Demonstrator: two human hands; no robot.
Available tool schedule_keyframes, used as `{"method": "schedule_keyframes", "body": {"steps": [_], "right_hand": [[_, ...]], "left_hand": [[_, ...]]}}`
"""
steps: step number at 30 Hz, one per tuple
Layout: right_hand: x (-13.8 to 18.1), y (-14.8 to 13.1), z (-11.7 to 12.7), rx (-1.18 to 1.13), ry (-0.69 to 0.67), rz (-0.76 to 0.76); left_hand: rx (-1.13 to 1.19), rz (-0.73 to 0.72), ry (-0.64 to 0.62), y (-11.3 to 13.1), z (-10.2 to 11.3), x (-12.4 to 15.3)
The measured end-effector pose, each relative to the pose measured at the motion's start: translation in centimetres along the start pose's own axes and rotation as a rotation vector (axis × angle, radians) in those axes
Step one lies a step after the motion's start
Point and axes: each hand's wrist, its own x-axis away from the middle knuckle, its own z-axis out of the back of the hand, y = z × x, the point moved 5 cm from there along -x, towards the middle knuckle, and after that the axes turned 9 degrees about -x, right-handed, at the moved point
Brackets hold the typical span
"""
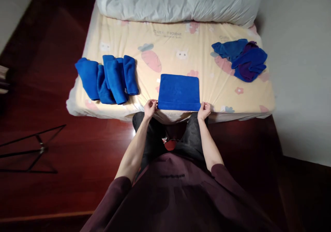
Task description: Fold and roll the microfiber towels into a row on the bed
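A blue towel (pixel 179 89) lies flat on the bed in front of me, with a narrow strip along its near edge turned over. My left hand (pixel 150 108) pinches its near left corner. At the near right corner, my right hand (pixel 204 110) has its fingers closed on the same cloth. Several rolled or folded blue towels (pixel 116 80) rest side by side to the left. Over on the right sits a loose, crumpled heap of blue and purple cloths (pixel 245 60).
The bed (pixel 170 61) has a yellow sheet printed with carrots and rabbits. A grey quilt (pixel 181 2) is bunched across its far side. Black tripod legs (pixel 38 151) stand on the dark red floor at left. A pale wall (pixel 297 69) borders the right.
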Motion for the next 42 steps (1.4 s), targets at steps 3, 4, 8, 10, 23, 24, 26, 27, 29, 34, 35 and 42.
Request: {"method": "schedule_keyframes", "body": {"steps": [3,4,8,10,23,24,26,27,29,34,35,42], "right_hand": [[0.4,0.1,1.4,-0.082,0.093,0.117],[0.8,-0.1,1.9,-0.094,0.078,0.187],[3.1,-2.2,2.4,-0.068,-0.297,0.539],[4.4,-2.9,1.9,0.002,-0.518,0.657],[3.7,-1.6,-1.1,0.139,-0.705,0.601],[3.4,-1.6,-1.2,0.132,-0.683,0.582],[2.9,-1.6,-1.4,0.125,-0.644,0.543],[2.7,-1.7,-1.4,0.121,-0.631,0.528],[2.4,-1.9,-1.3,0.105,-0.614,0.515],[2.6,-1.9,0.4,0.040,-0.592,0.505],[2.7,-1.7,0.8,0.020,-0.594,0.497],[2.3,-0.2,1.7,-0.280,-0.511,0.280]], "left_hand": [[-0.061,-0.191,0.071,1.0,1.6,1.4],[-0.120,-0.286,0.075,1.5,2.0,2.0],[-0.395,-0.627,-0.137,3.6,1.0,3.9],[-0.528,-0.719,-0.281,4.4,-0.7,4.4],[-0.935,-0.684,-0.391,3.6,-4.9,3.9],[-0.935,-0.680,-0.385,3.6,-4.8,3.6],[-0.930,-0.668,-0.377,3.8,-4.8,3.0],[-0.922,-0.662,-0.377,4.0,-4.7,2.7],[-0.892,-0.657,-0.384,4.2,-4.4,2.2],[-0.746,-0.656,-0.401,3.7,-2.1,2.7],[-0.694,-0.644,-0.397,3.4,-1.5,2.9],[-0.178,-0.337,-0.234,1.2,0.3,2.3]]}}
